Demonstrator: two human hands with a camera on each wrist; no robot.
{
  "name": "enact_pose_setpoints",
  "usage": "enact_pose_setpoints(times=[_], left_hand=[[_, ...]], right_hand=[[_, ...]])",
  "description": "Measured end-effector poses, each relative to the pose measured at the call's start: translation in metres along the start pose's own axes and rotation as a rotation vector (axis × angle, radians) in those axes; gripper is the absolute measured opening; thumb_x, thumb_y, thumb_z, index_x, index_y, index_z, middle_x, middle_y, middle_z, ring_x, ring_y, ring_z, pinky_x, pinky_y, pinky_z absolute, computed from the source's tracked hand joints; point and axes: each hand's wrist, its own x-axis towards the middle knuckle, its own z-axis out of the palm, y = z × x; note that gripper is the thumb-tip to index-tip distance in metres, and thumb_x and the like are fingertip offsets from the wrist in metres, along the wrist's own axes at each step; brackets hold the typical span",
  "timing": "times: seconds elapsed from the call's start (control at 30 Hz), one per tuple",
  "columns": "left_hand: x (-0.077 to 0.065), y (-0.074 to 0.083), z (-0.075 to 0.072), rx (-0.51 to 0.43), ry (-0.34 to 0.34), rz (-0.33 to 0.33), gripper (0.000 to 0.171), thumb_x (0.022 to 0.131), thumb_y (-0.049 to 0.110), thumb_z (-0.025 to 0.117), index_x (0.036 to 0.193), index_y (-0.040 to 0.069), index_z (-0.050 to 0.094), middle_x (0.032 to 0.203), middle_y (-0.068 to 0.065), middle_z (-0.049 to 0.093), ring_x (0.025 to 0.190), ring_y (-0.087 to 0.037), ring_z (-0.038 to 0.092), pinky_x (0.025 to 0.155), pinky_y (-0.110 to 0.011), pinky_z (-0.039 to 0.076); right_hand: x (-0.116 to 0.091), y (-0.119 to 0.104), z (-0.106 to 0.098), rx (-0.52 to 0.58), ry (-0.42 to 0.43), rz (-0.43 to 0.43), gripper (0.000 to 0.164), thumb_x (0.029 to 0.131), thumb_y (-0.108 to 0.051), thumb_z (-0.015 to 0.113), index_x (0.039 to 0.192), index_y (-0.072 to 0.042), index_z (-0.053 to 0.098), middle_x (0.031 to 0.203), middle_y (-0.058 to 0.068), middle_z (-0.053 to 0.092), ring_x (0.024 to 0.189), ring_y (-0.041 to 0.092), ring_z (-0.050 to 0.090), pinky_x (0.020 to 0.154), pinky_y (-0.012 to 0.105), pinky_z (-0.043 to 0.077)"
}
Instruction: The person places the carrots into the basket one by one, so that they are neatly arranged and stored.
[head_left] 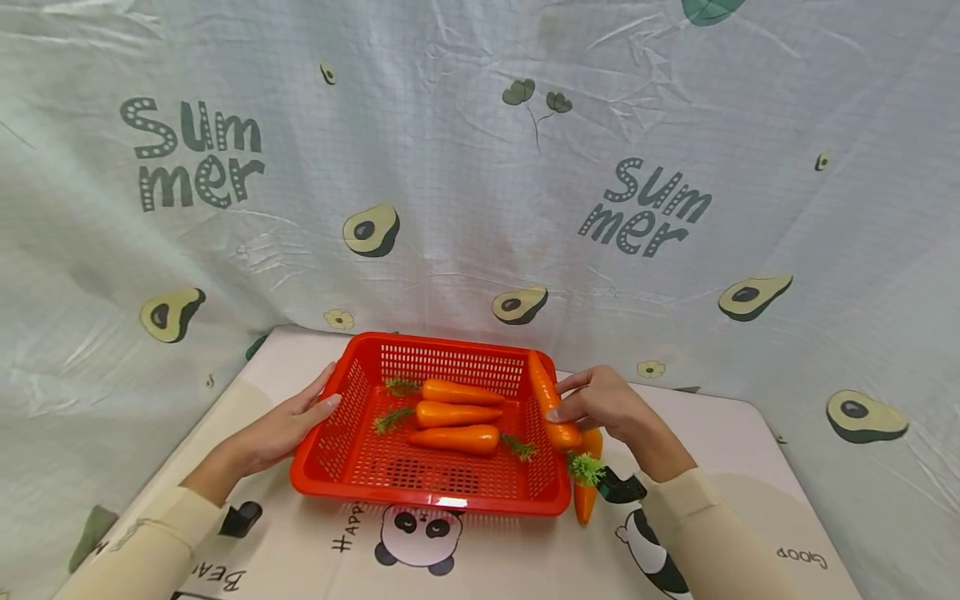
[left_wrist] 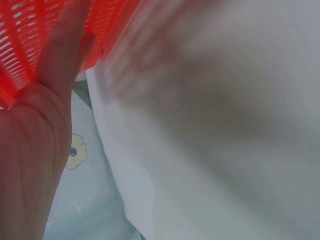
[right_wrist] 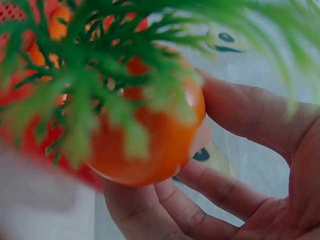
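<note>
A red plastic basket (head_left: pixel 431 502) with slotted walls stands on the table; inside lie three orange carrots, a back one (head_left: pixel 461 392), a middle one (head_left: pixel 457 413) and a front one (head_left: pixel 453 439). My left hand (head_left: pixel 281 429) holds the basket's left rim, thumb over the top and fingers along the outside wall. At the right rim my right hand (head_left: pixel 607 404) grips another carrot (head_left: pixel 546 392) between thumb and fingers, its tip pointing away and its green leaves (right_wrist: pixel 100 95) toward me. Beneath that hand, one more carrot (head_left: pixel 585 502) lies outside the basket, partly hidden.
The pale table cover (head_left: pixel 720 467) carries panda prints and lettering. Behind it hangs a light curtain (head_left: pixel 450 167) with avocado prints, close to the table's back edge. A dark strap (head_left: pixel 621 486) sits at the right wrist.
</note>
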Motion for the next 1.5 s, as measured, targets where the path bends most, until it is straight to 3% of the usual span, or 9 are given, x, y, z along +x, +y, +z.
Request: enact_pose_setpoints(times=[0.43, 0.7, 0.93, 1.17, 1.5], left_hand=[[0.000, -0.002, -0.001, -0.013, 0.004, 0.001, 0.082, 0.110, 0.045, 0.047, 0.166, 0.037, -0.012, 0.169, -0.025, 0.026, 0.127, -0.033, 0.058, 0.097, -0.047, 0.062], [-0.001, -0.001, 0.000, -0.012, 0.006, -0.005, 0.082, 0.110, 0.045, 0.047, 0.166, 0.037, -0.012, 0.171, -0.025, 0.021, 0.131, -0.036, 0.056, 0.097, -0.048, 0.062], [-0.002, 0.000, 0.000, 0.003, 0.012, -0.002, 0.082, 0.110, 0.046, 0.047, 0.167, 0.035, -0.011, 0.173, -0.024, 0.017, 0.137, -0.041, 0.052, 0.100, -0.050, 0.060], [-0.002, -0.001, 0.000, 0.011, 0.019, -0.003, 0.082, 0.109, 0.047, 0.047, 0.167, 0.036, -0.010, 0.172, -0.023, 0.020, 0.134, -0.039, 0.054, 0.099, -0.050, 0.060], [-0.002, -0.001, -0.001, 0.018, 0.023, -0.005, 0.082, 0.109, 0.047, 0.047, 0.167, 0.034, -0.010, 0.172, -0.023, 0.020, 0.132, -0.038, 0.055, 0.099, -0.051, 0.060]], right_hand=[[0.017, -0.019, 0.025, -0.010, -0.058, -0.033, 0.055, 0.078, -0.012, 0.085, 0.127, 0.008, 0.068, 0.109, 0.019, 0.074, 0.077, 0.023, 0.077, 0.077, 0.041, 0.066], [0.027, -0.025, 0.044, 0.018, -0.088, -0.087, 0.055, 0.074, -0.004, 0.086, 0.124, 0.009, 0.070, 0.105, 0.021, 0.074, 0.074, 0.023, 0.076, 0.074, 0.042, 0.066], [0.033, -0.029, 0.059, -0.049, -0.110, -0.136, 0.054, 0.072, -0.004, 0.087, 0.123, 0.006, 0.072, 0.100, 0.017, 0.076, 0.071, 0.019, 0.073, 0.071, 0.039, 0.066], [0.037, -0.033, 0.069, -0.149, -0.100, -0.163, 0.047, 0.071, -0.005, 0.090, 0.116, 0.000, 0.078, 0.078, 0.007, 0.066, 0.066, 0.018, 0.061, 0.063, 0.030, 0.061], [0.043, -0.033, 0.081, -0.274, -0.121, -0.211, 0.044, 0.071, -0.003, 0.091, 0.113, -0.005, 0.080, 0.089, 0.007, 0.073, 0.081, 0.021, 0.062, 0.065, 0.029, 0.060]])
